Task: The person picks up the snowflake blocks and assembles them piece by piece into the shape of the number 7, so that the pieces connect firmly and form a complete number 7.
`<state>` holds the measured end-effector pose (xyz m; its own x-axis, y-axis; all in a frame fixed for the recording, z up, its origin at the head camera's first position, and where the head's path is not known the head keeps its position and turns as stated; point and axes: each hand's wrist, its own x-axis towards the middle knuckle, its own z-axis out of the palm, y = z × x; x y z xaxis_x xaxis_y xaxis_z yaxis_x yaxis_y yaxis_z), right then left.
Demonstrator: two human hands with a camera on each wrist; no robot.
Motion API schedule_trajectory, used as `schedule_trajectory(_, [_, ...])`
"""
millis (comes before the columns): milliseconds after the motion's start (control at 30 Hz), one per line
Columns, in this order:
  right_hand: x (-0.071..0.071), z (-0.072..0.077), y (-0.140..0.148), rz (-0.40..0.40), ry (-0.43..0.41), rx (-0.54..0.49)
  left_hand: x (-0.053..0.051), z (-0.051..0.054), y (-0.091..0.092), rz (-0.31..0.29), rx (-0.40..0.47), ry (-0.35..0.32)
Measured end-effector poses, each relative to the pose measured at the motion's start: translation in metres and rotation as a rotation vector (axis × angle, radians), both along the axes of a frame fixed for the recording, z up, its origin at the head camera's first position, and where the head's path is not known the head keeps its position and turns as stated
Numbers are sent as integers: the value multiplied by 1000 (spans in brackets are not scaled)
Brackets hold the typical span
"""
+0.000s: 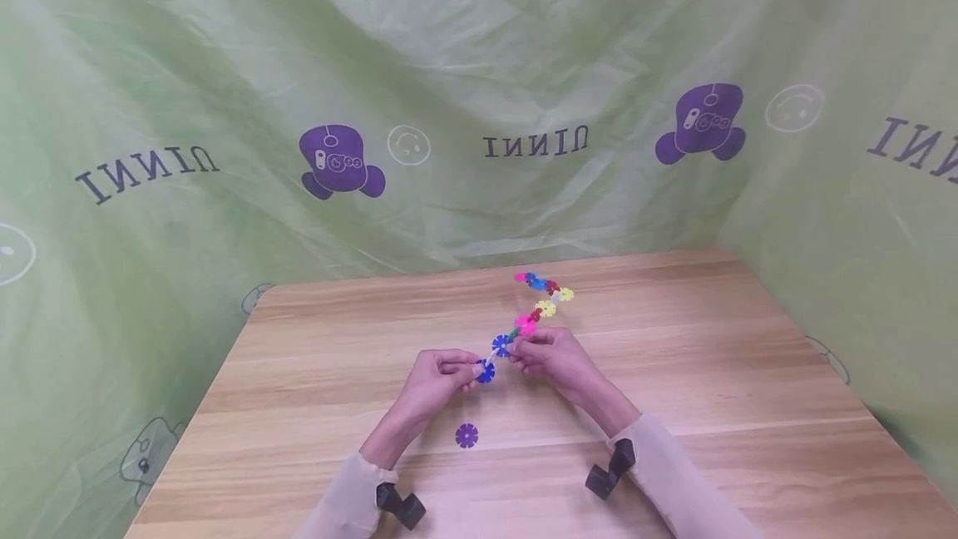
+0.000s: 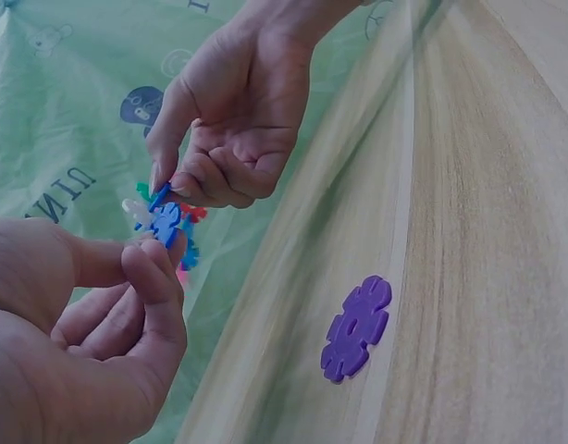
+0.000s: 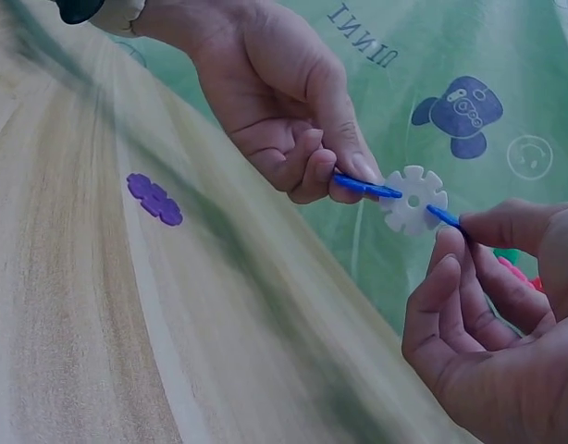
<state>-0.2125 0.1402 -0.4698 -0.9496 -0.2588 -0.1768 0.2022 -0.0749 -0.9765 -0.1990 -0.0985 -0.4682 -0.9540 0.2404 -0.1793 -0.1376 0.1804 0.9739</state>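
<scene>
A chain of slotted plastic snowflake discs is held between the two hands over the table. My left hand (image 1: 440, 377) pinches the blue disc (image 3: 365, 187) at the chain's near end between thumb and fingers. A white disc (image 3: 413, 200) joins it to a second blue disc (image 1: 501, 346), which my right hand (image 1: 557, 360) pinches by its edge. Past the right hand, green, pink (image 1: 525, 324), red, yellow (image 1: 545, 309) and blue discs run on toward the back, bending left to a pink disc (image 1: 520, 277) at the far end.
A single purple disc (image 1: 466, 436) lies on the wooden table (image 1: 314, 414), in front of the hands. Green printed cloth (image 1: 449, 40) hangs behind the table and on both sides. Black camera mounts (image 1: 609, 470) sit at the wrists.
</scene>
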Motion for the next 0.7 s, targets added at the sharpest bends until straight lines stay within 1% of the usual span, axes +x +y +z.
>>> schedule_trajectory(133, [0,0,-1,34,8,-7,-1,-1,-1,5,10,0])
schedule_trajectory(267, [1,-1,-5,121,52,40,-2,-1,0,-2,22,3])
schedule_trajectory(367, [3,-2,-9,158,51,50,-3,0,2,-4,33,3])
schedule_trajectory(500, [4,-2,-11,136,27,41,-3,-1,5,-2,49,2])
schedule_trajectory(700, [5,-3,-11,110,33,76,-1,-2,6,0,50,2])
